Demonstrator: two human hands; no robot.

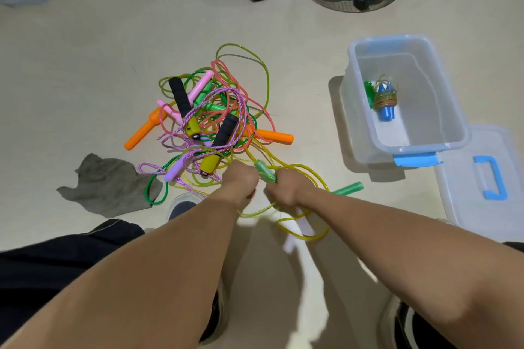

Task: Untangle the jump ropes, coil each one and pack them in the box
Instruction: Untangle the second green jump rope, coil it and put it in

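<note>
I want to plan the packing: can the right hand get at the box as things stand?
Probably yes. The box stands open on the right hand's side, with bare floor between, but that hand now grips a green handle.

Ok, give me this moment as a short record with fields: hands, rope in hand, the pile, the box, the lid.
left hand: left hand fist closed, apparently on the yellow cord
right hand: right hand grips a green handle
rope in hand: yellow rope loops below the hands; second green handle lies on the floor to the right
pile: tangled ropes on the floor, with orange, pink, black-foam and purple handles
box: clear box, open, holds one coiled rope with blue handles
lid: lid lies on the floor, right of the box
</note>
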